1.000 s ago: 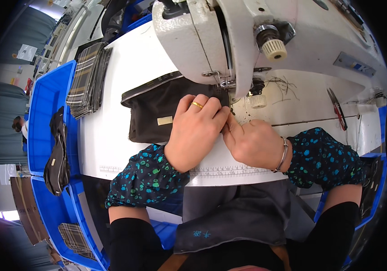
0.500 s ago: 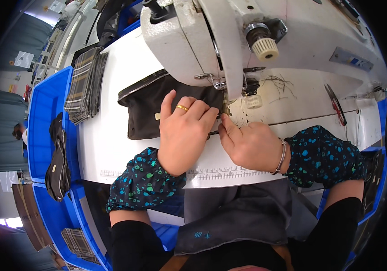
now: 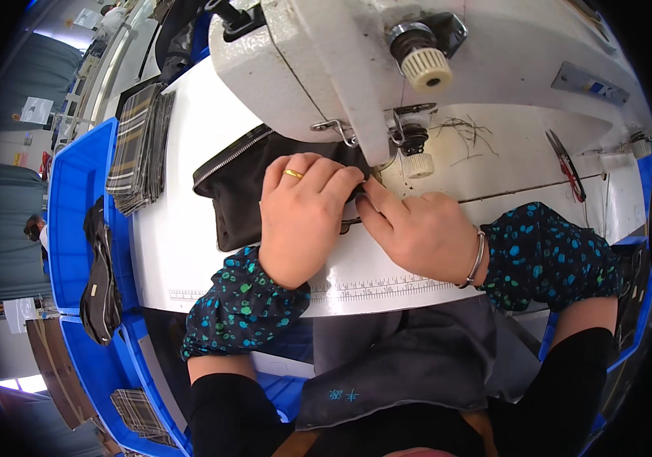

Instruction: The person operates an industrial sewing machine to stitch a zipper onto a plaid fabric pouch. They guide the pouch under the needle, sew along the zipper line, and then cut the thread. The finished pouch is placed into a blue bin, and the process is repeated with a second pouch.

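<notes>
Clock bearings are in the head view, 12 being away from the person; the dark brown, roughly rectangular fabric pouch (image 3: 238, 209) lies on the white, smooth counter (image 3: 162, 259), a silver-toothed zipper (image 3: 234, 155) along its far edge; its long axis runs roughly 9 to 3 o'clock, right end slightly higher.

Left hand (image 3: 301, 217), gold ring on one finger, lies palm down over the pouch's right half, fingers bent; thumb hidden, so cannot tell whether it grips or only presses; most of the visible pouch extends toward 10 o'clock from it. Right hand (image 3: 423, 232), silver bracelet (image 3: 480, 260) at the wrist, appears to pinch the right-end edge between thumb and forefinger; pouch body lies at 9–10 o'clock from it; right hand is nearer that end's outer side, though left fingertips almost meet it there.

Key relation: pouch's right end sits just beside the lower part of the white metal sewing machine (image 3: 303, 84), which stands at 12–1 o'clock from both hands; contact under the needle is hidden.
</notes>
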Tool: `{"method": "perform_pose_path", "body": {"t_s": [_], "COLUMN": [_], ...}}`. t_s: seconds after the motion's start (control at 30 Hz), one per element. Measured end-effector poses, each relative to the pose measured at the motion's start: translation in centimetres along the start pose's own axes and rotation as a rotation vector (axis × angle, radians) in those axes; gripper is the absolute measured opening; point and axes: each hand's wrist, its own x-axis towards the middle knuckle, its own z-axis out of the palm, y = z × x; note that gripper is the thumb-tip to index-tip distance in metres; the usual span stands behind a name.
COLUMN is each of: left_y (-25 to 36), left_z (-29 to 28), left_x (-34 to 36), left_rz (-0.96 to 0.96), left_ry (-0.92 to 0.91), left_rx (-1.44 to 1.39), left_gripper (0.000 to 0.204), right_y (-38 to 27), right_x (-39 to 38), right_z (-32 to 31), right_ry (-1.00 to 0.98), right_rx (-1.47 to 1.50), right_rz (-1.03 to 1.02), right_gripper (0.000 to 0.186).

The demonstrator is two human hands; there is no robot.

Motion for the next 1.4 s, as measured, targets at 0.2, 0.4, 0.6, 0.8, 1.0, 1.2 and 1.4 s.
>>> {"method": "perform_pose_path", "body": {"t_s": [0.2,0.4,0.6,0.8,1.0,1.2,1.4], "left_y": [-1.1,-1.2,-0.5,-0.8,-0.6,-1.0,-0.7], "left_z": [-0.5,-0.3,0.3,0.9,0.8,0.9,1.0], "left_x": [0.1,0.6,0.6,0.4,0.4,0.4,0.5], "left_rz": [0.013,0.090,0.120,0.112,0.119,0.172,0.165], "left_ry": [0.009,0.065,-0.043,-0.086,-0.074,-0.070,-0.077], "left_rx": [0.035,-0.025,-0.125,-0.156,-0.153,-0.135,-0.118], "left_gripper": [0.026,0.027,0.032,0.033,0.034,0.028,0.034], "right_y": [0.5,0.5,0.3,-0.5,-0.4,0.0,-0.1], "right_x": [0.2,0.7,0.4,-0.2,-0.5,-0.2,-0.2], "right_z": [0.3,0.6,0.8,0.4,-0.4,-0.1,0.2], "right_ry": [-0.066,-0.095,-0.162,-0.077,-0.092,-0.040,0.015], "right_rx": [0.151,0.328,0.375,0.151,0.019,0.138,0.145], "right_rz": [-0.020,0.015,0.000,-0.037,-0.018,-0.036,-0.053], "right_gripper": [0.022,0.018,0.023,0.027,0.027,0.023,0.024]}}
